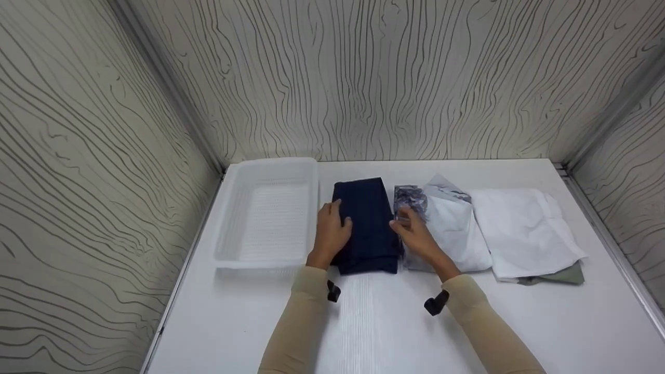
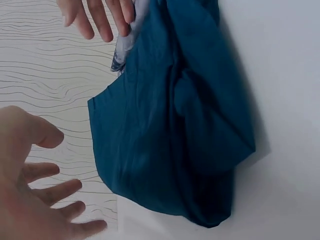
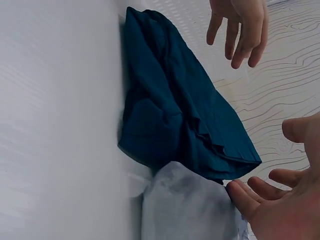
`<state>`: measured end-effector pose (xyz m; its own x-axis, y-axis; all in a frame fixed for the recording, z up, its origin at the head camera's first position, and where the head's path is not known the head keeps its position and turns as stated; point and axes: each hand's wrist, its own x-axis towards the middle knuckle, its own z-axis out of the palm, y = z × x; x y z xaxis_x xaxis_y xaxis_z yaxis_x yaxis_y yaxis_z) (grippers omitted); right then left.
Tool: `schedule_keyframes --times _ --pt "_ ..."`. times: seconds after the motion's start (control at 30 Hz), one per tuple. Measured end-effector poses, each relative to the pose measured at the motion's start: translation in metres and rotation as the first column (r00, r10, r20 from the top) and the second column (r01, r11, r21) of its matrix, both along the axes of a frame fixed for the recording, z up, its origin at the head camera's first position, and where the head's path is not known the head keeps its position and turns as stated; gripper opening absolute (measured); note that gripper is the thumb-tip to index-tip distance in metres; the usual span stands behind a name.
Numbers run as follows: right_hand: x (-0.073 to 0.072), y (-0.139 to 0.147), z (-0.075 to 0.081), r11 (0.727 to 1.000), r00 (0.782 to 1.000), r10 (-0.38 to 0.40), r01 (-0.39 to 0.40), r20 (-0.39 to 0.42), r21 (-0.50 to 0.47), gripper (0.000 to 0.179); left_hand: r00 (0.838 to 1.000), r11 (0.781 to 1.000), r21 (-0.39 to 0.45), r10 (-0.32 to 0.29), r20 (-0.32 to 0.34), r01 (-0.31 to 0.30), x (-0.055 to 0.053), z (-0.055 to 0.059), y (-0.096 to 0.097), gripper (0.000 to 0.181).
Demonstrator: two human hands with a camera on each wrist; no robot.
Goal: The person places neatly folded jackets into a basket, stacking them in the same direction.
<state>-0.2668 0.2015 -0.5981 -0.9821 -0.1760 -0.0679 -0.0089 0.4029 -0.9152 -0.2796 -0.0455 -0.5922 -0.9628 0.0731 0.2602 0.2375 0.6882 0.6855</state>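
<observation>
A folded dark navy cloth garment (image 1: 368,223) lies on the white table between the two hands; it looks teal in both wrist views. My left hand (image 1: 331,231) is at its left edge, and the left wrist view has the fingers apart and relaxed, with nothing held. At the opposite edge, my right hand (image 1: 417,236) hovers with thumb and fingers spread, as the right wrist view makes plain. Its fingertips are close to where the navy garment meets a grey-patterned cloth (image 1: 410,197). Beside that is a pale grey-white folded cloth (image 1: 452,223), partly behind the right hand.
A white plastic basket (image 1: 223,218) stands left of the navy garment. On the far right lies a folded white cloth (image 1: 524,228) with an olive-green cloth (image 1: 563,276) showing beneath it. Wood-grain patterned panels (image 1: 363,78) enclose the table (image 1: 395,327) at the back and sides.
</observation>
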Motion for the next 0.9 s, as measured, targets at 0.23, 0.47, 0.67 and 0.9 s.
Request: schedule_keyframes --times 0.23,0.47,0.67,0.9 --pt "-0.001 -0.009 -0.008 1.0 0.998 0.03 -0.03 0.053 0.001 0.072 0.982 0.994 -0.011 0.109 0.151 -0.108 0.002 -0.016 0.004 0.062" --pt "-0.003 -0.018 -0.01 0.993 0.998 -0.017 0.01 0.062 0.114 0.073 0.957 0.98 -0.053 0.198 0.212 -0.191 0.006 -0.028 0.008 0.062" --pt "-0.002 -0.025 -0.012 0.963 0.996 -0.074 0.056 0.059 0.264 0.069 0.946 0.97 -0.044 0.242 0.215 -0.239 0.009 -0.035 0.009 0.062" --pt "-0.002 -0.029 -0.018 0.96 0.989 -0.111 0.082 0.095 0.266 0.072 0.926 0.968 0.005 0.239 0.293 -0.252 0.011 -0.041 0.01 0.066"
